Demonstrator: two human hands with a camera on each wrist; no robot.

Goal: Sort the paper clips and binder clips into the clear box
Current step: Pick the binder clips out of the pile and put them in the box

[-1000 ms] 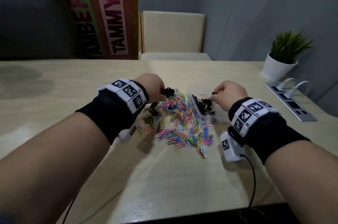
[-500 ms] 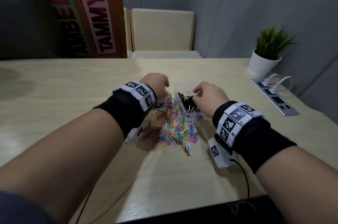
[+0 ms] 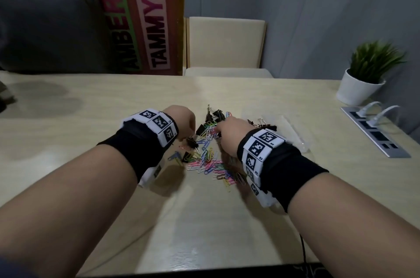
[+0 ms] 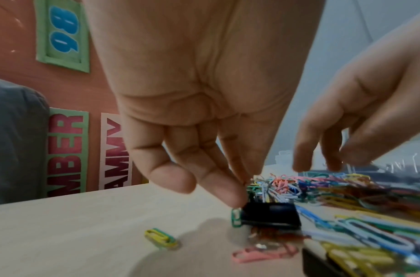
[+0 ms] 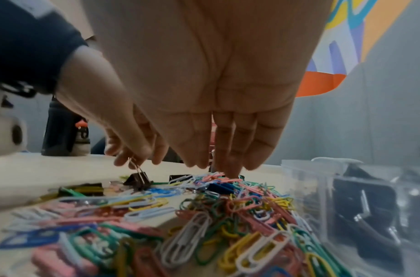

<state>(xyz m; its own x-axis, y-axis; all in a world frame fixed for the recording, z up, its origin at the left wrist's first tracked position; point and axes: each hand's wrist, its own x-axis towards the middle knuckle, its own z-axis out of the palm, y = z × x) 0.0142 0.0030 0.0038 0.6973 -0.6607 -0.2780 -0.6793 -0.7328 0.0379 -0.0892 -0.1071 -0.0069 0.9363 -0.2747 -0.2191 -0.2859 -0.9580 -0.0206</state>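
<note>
Smooth pale wood-look table (image 3: 227,221), clear plastic box (image 5: 322,180)

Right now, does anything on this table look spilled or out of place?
Yes. Coloured paper clips lie spilled in a loose heap on the table, with black binder clips mixed in. A yellow-green pair has strayed from the heap. The clear box holds only binder clips so far.

Two hands (image 3: 181,118) worked over one clear box (image 3: 288,127). Coloured paper clips (image 3: 209,164) were too many to count. One potted plant (image 3: 368,73) stood far right.
</note>
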